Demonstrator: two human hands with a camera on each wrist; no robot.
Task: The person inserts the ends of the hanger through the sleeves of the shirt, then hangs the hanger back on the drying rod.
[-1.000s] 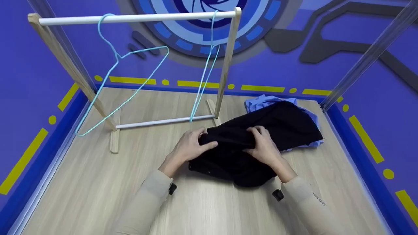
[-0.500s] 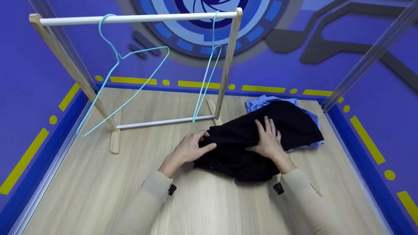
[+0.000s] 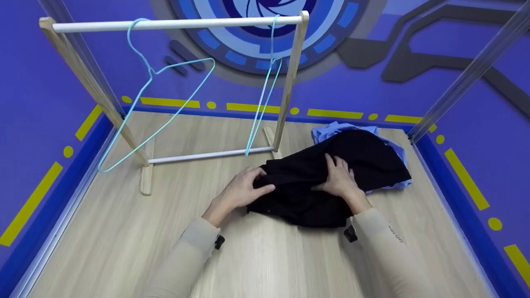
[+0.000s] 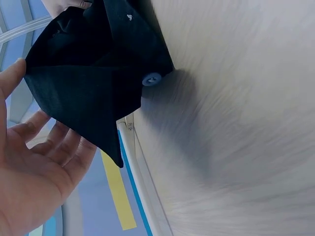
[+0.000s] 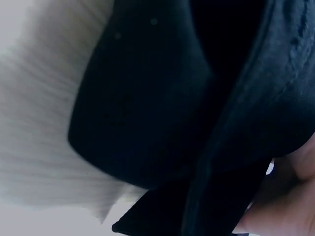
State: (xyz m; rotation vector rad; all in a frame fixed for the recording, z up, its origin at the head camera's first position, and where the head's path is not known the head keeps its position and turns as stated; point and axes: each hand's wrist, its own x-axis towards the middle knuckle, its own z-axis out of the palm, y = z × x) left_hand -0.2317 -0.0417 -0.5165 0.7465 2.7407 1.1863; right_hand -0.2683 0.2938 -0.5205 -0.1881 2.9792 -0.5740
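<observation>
A black garment (image 3: 304, 194) lies bunched on the wooden tabletop, its far right part over a light blue cloth (image 3: 331, 131). My left hand (image 3: 244, 188) grips its left end, thumb on the near side and fingers behind. In the left wrist view, the black cloth (image 4: 78, 98) shows a pointed flap and a round button (image 4: 151, 79) beside that hand. On top of the garment rests my right hand (image 3: 340, 178), its fingers spread over the fabric. In the right wrist view, dark folds (image 5: 138, 108) hide much of that hand.
A rack with a white top bar (image 3: 178, 24) and wooden legs stands at the back left. From it hang two light blue hangers, one turned broadside (image 3: 182, 107) and one nearly edge-on (image 3: 258, 111). Blue-purple walls (image 3: 488, 136) enclose the tabletop (image 3: 265, 265).
My right hand has shifted from gathering the fabric to lying flatter on it, a little to the right. The garment's near edge has drawn back slightly. The left hand keeps its grip.
</observation>
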